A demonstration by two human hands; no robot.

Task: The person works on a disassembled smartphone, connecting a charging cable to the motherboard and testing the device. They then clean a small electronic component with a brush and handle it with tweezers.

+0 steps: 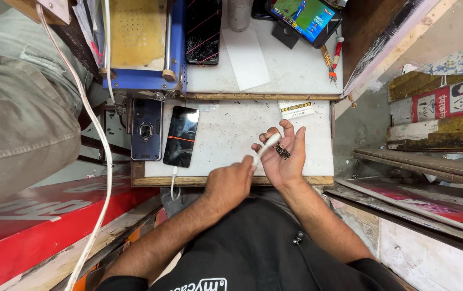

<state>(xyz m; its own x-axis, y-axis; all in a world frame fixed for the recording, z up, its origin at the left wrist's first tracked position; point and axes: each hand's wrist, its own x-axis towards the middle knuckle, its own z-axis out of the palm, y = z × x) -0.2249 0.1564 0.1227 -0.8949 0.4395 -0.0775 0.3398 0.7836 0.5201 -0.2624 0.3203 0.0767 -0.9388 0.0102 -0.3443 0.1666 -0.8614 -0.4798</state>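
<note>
At the near edge of the frame, black shirt front and both forearms, elbows cut off below. Just above, over the near edge of the table [307, 134], the left hand [230, 186] closed in a fist around the lower end of a white brush-like tool [262, 149]; grip end hidden inside the fingers, exact kind of tool hard to make out. Beside it, touching, the right hand [284, 156] held palm up, fingers [300, 139] spread fairly wide and slightly curled, cradling a small dark circuit part [282, 152]; tip of the white tool lying across that palm, close beside the part. Detail of the part too small to tell.

Further left on the white, scuffed table, a dark phone [181, 136] with a cracked-looking screen, white cable at its lower end, and next to it a phone case with a ring holder [146, 130]. Beyond, on a raised shelf, a blue machine [145, 43], another broken phone [203, 29], a lit phone on a stand [304, 19], screwdrivers [332, 59]. Cramped stall all round: red board left, stacked boards right.
</note>
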